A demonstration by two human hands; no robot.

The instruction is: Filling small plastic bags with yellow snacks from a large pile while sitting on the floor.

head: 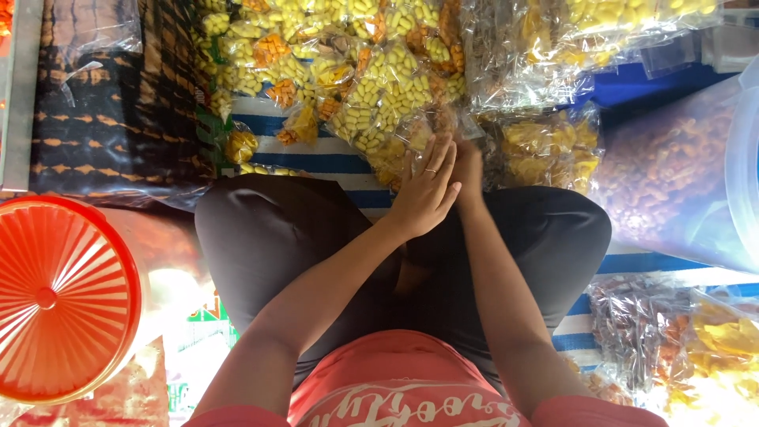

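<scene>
My left hand (425, 188) lies over my right hand (470, 168), fingers together, a ring on one finger. Both hands meet just in front of my knees, at the near edge of a heap of small clear bags of yellow and orange snacks (371, 87). The right hand is mostly covered by the left; whether it grips a clear snack bag (423, 130) at the fingertips cannot be made out. I sit cross-legged in dark trousers on a blue-and-white striped mat (316, 154).
An orange ribbed lid (55, 300) on a container stands at the left. A large clear tub of orange-brown snacks (680, 174) is at the right. More bagged snacks (680, 340) lie at lower right. A dark patterned cloth (118, 103) covers the upper left.
</scene>
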